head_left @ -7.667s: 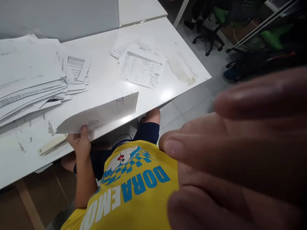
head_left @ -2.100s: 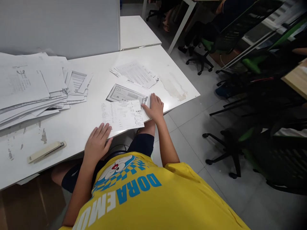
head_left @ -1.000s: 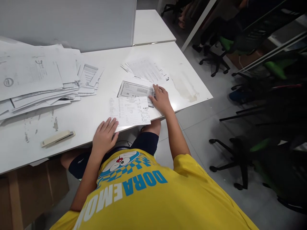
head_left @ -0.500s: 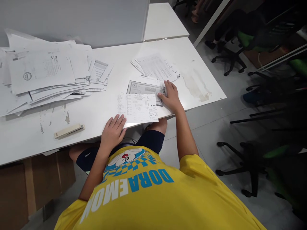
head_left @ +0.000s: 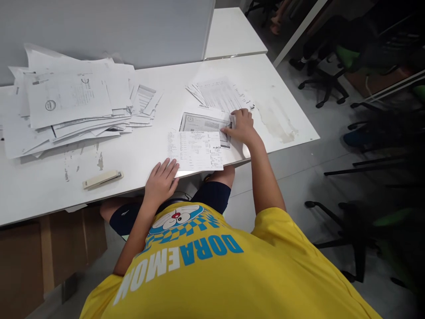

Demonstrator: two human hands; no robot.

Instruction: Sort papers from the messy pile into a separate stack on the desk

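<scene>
1. Receipt (head_left: 195, 150) lies flat at the near edge of the white table (head_left: 139, 150), with its long side along that edge and its print upright to the person.
2. Left hand (head_left: 161, 182) rests open, fingers spread, touching the receipt's near left corner.
3. Right hand (head_left: 241, 127) pinches the right edge of the grey-framed sheet (head_left: 206, 126) just behind.
4. Judging from this, few sheets are sorted; the big paper pile (head_left: 69, 102) at the left is untouched.
</scene>
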